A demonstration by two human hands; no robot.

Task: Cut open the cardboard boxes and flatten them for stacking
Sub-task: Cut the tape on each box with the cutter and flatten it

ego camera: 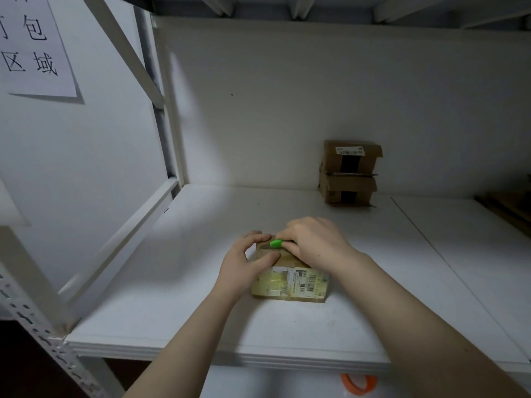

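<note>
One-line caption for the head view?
Left hand holds a taped box while right hand holds a green cutter to its top.

The single view comes from the person's head and looks forward and down onto the white worktop (201, 282). It sits close. The left hand (241, 265), right hand (313, 239), knife (276, 243) and box (298, 282) lie just below the middle, and the worktop's near edge is low in frame. The wide lens bends the rack post (169, 110) at left. It also takes in the back wall (287, 96), the stacked boxes (349, 172) against it, a sign (31, 44) at upper left and the shelf (316, 7) overhead.
</note>
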